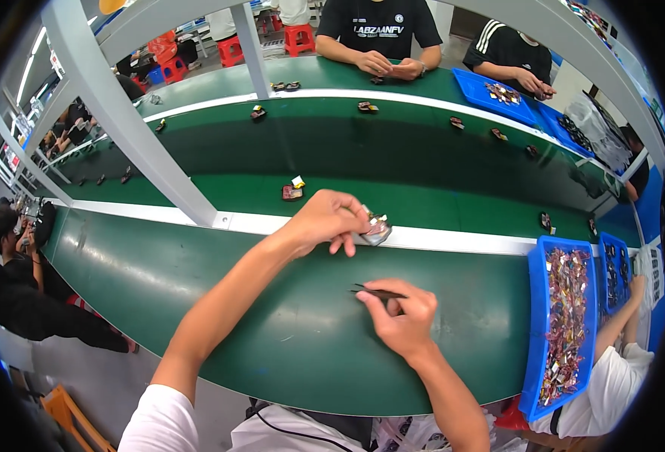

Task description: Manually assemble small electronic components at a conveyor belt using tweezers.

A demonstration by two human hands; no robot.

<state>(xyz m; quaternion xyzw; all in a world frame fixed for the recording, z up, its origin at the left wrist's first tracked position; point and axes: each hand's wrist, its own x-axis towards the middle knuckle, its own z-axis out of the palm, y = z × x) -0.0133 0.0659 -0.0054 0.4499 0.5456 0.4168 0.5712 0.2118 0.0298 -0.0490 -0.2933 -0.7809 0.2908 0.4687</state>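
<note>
Over the white rail of the conveyor, my left hand (pixel 326 217) pinches a small electronic assembly (pixel 377 230), clear and dark with pale bits on it. Its finer detail is too small to make out. Lower and to the right, my right hand (pixel 406 315) grips black tweezers (pixel 381 292) above the green worktop (pixel 272 331). The tweezers' tips point left, apart from the assembly. Just beyond my left hand, a dark reddish assembly (pixel 292 193) with a yellow-and-white tab lies on the green belt (pixel 423 200).
At my right stands a blue tray (pixel 537 339) heaped with small reddish and silvery parts. A second blue tray (pixel 613 271) sits beyond it, near another person's arm. Grey frame posts (pixel 133 113) rise at left. Across the belt, two people work beside a blue tray (pixel 490 98).
</note>
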